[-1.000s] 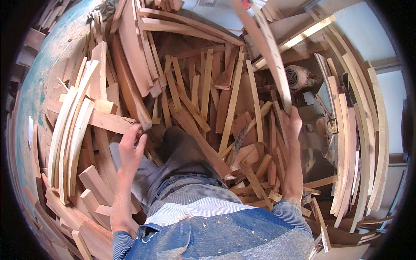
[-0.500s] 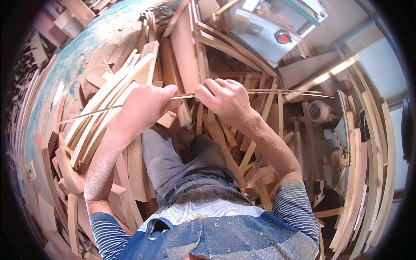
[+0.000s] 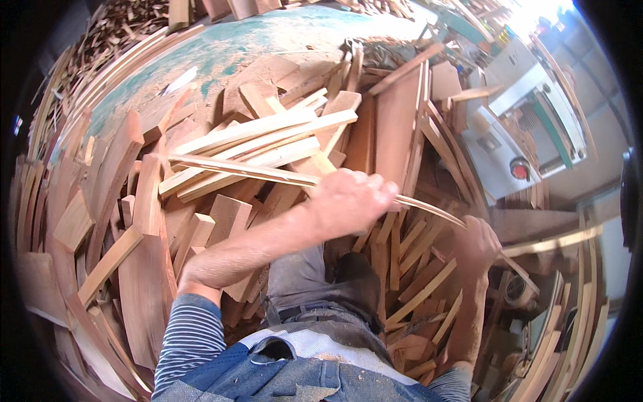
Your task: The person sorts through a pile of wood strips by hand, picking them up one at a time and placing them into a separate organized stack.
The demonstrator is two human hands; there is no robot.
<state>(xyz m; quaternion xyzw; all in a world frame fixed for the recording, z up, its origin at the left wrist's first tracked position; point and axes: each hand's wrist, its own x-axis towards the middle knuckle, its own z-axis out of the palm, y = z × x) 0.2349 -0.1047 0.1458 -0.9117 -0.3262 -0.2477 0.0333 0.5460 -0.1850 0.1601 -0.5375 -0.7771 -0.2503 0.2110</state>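
Note:
My left hand (image 3: 355, 199) is closed around a long bundle of thin wooden strips (image 3: 254, 171), knuckles up, in front of my thighs. Farther right and a little nearer, my right hand (image 3: 477, 246) also grips the strips, its fingers slightly blurred. Between the hands the strips bow gently and slope down to the right. Their left end reaches over a stack of pale wooden sticks (image 3: 281, 137), and the other end sticks out past my right fist. Whether the strips touch that stack, I cannot tell.
Reddish-brown boards (image 3: 144, 288) stand and lean in heaps on the left. A sawdust-covered green surface (image 3: 228, 47) spreads at the far side. At the upper right is a white machine with a red button (image 3: 519, 169). Long slats (image 3: 583, 321) stand along the right edge.
My view has swung left, bringing more of the green surface into sight. Both hands keep hold of the strips, now farther apart, with the right hand lower and the strips tilted down to the right.

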